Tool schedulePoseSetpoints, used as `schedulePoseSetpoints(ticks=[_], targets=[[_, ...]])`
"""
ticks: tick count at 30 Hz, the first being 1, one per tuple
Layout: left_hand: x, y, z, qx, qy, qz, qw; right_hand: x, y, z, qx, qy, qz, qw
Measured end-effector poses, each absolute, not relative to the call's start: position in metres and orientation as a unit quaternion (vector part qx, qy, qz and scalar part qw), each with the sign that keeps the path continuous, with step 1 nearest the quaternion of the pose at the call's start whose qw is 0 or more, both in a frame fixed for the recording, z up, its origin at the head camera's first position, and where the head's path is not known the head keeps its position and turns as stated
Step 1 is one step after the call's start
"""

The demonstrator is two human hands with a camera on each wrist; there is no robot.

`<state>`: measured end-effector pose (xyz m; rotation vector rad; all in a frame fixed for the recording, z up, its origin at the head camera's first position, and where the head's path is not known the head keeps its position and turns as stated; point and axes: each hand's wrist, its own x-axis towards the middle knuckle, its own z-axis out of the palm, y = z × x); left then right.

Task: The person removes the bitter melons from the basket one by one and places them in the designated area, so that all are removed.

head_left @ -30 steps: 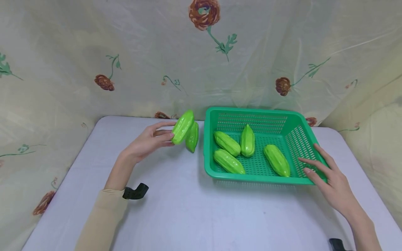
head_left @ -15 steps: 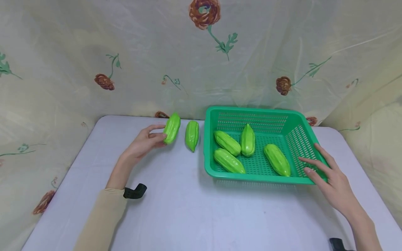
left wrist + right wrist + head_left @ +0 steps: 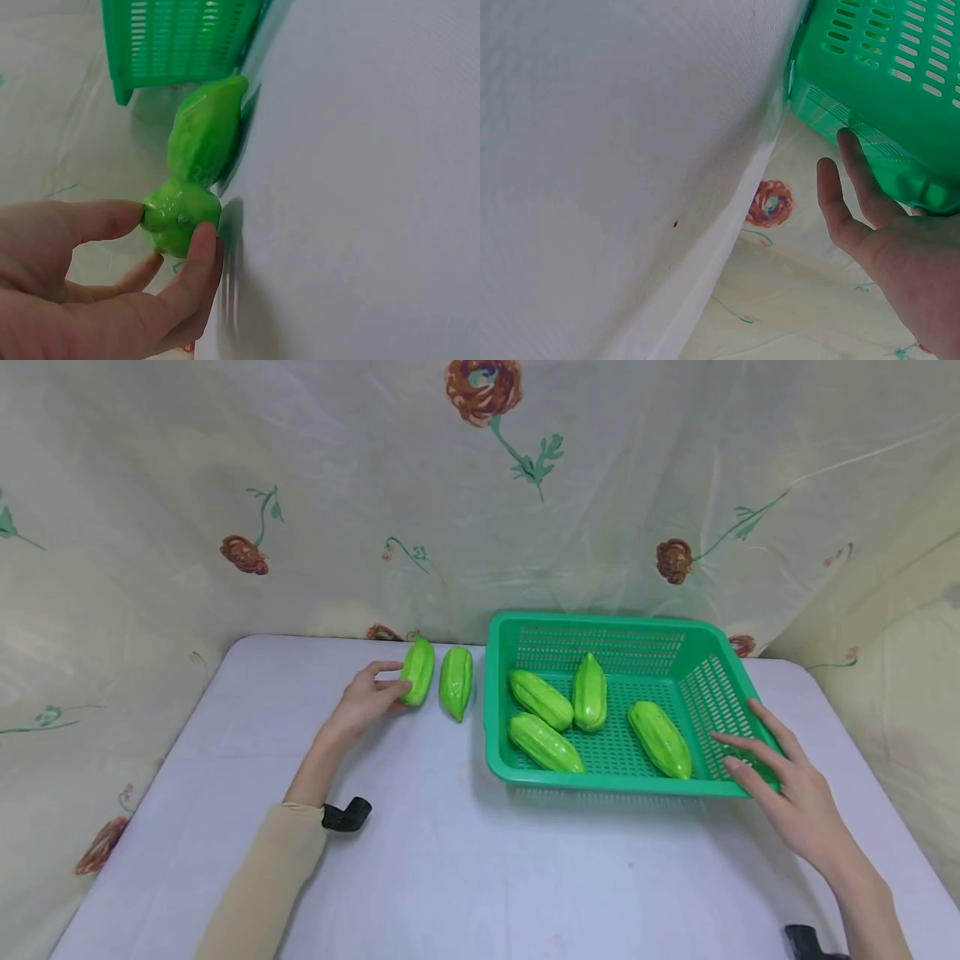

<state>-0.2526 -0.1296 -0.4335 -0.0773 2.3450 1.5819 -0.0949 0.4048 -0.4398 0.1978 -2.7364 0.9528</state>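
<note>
While I follow the work from far away, I see that the left hand [image 3: 366, 695] holds one fruit [image 3: 417, 670] between the thumb and the fingers, close to the far edge of the desk [image 3: 480, 877]. Whether this fruit touches the desk, I cannot tell for sure, because its underside is hidden. Just beside it, but apart, a second fruit [image 3: 456, 682] lies between it and the basket [image 3: 492, 702]. The right hand [image 3: 795, 789] is at the near right corner of the basket, its visible fingers rather straight and spread about the rim; I see no firm grip there.

About the progress, I judge it to be partway. Two pieces are outside the basket, side by side, and four are inside: three fruits [image 3: 590, 693] grouped toward the left and a single fruit [image 3: 660, 740] nearer to the right. The second fruit looks settled to me. The held one is not yet released, so its placing appears unfinished, and no hand touches the four inside.
</note>
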Motion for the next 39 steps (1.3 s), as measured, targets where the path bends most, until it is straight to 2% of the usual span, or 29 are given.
schedulePoseSetpoints(ticks=[14,33,39], targets=[[-0.249,-0.116,-0.438,-0.042,0.845,0.519,0.125,-0.096,0.405,-0.439,0.067,-0.937,0.323,0.115],[-0.249,-0.114,-0.437,-0.041,0.854,0.496,0.153,-0.095,0.405,-0.439,0.064,-0.937,0.326,0.113],[-0.247,-0.114,-0.434,-0.043,0.861,0.487,0.141,-0.094,0.405,-0.439,0.063,-0.936,0.326,0.113]])
